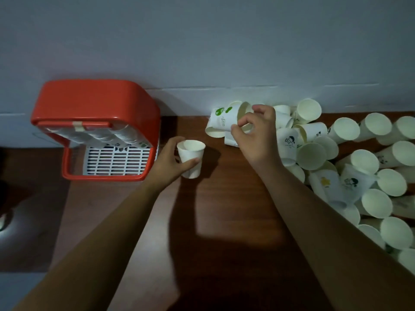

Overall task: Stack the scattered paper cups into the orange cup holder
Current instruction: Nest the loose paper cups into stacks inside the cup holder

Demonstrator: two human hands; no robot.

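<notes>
While left hand [170, 158] grips cup [192, 156], pile [312, 156] nearby

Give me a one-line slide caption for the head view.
Left hand holds a paper cup near the orange cup holder; right hand pinches a green-printed cup from the scattered pile.

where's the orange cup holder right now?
Head view, left side: the orange plastic cup holder stands against the wall at the brown wooden table's left end, just left of the left hand gripping a white paper cup.
</notes>
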